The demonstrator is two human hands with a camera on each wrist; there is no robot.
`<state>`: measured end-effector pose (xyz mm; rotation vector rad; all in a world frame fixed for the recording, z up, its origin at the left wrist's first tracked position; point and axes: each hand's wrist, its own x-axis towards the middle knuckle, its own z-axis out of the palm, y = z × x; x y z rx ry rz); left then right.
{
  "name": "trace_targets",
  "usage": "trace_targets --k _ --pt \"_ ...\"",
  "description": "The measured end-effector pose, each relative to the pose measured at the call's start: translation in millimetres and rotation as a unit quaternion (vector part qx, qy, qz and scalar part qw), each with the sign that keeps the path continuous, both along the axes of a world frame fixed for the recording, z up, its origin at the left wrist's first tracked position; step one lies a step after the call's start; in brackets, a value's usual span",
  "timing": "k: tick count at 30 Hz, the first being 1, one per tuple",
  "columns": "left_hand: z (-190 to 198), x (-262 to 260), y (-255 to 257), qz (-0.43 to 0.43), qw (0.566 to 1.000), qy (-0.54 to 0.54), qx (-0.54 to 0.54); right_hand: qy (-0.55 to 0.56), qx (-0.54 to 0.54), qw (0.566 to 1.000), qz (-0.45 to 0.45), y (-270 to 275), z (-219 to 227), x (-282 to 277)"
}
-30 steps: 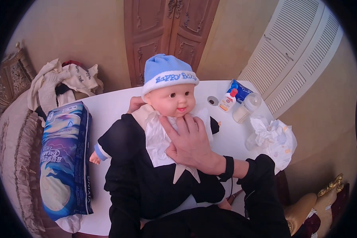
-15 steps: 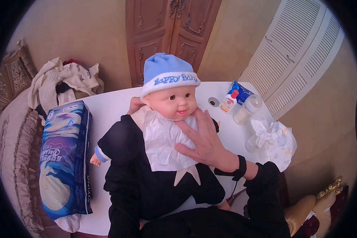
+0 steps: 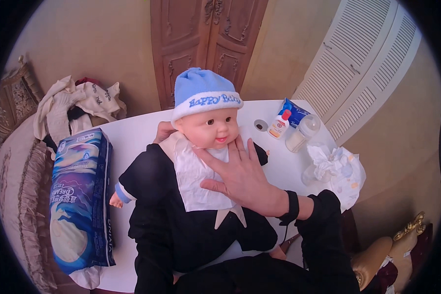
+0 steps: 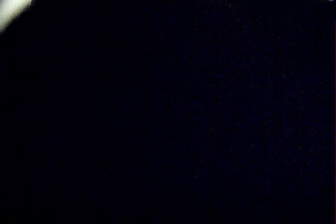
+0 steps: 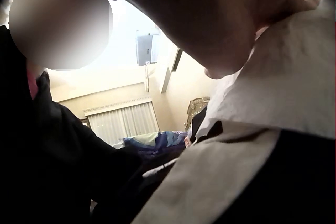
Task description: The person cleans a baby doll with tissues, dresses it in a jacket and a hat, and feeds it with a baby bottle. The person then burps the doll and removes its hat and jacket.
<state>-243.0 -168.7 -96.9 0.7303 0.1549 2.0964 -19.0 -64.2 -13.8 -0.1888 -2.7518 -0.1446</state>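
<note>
A baby doll (image 3: 215, 128) in a blue knit hat and dark outfit sits upright on the white table, leaning against the person's dark-clothed front. A white tissue (image 3: 201, 183) lies under its chin over the chest. My right hand (image 3: 245, 179) rests on the tissue with spread, mostly straight fingers, fingertips right below the chin; the right wrist view shows the thumb side over the tissue (image 5: 283, 87). Behind the doll's neck, only part of my left hand (image 3: 164, 131) shows, its fingers hidden. Dark cloth fills nearly all of the left wrist view.
A blue diaper pack (image 3: 81, 201) lies along the table's left side. At the right are a lotion bottle (image 3: 279, 126), a blue wipes pack (image 3: 295, 112), a baby bottle (image 3: 301, 134) and a crumpled diaper (image 3: 345, 174). Clothes (image 3: 78, 105) are heaped beyond the left edge.
My right hand first shifted right, away from the tissue's middle, then came back a little to the left with fingers more spread. The tissue now lies flatter. The left hand stays behind the neck.
</note>
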Motion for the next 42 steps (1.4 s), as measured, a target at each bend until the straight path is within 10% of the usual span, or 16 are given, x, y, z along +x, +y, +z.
trace_targets --k 25,34,39,42 --pt "4.3 4.7 6.7 -0.015 1.0 0.006 0.004 -0.037 -0.014 0.999 -0.028 -5.6 4.3 -11.8" --pt "10.9 24.2 61.6 -0.1 0.995 0.011 0.022 0.025 -0.045 0.995 0.088 25.9 5.8 20.7" --pt "8.1 34.8 81.5 -0.13 0.991 0.003 0.031 0.191 -0.239 0.949 -0.074 61.1 30.9 62.4" --pt "3.8 41.4 85.9 -0.142 0.989 -0.004 0.031 0.301 -0.074 0.932 -0.185 142.4 22.8 82.2"
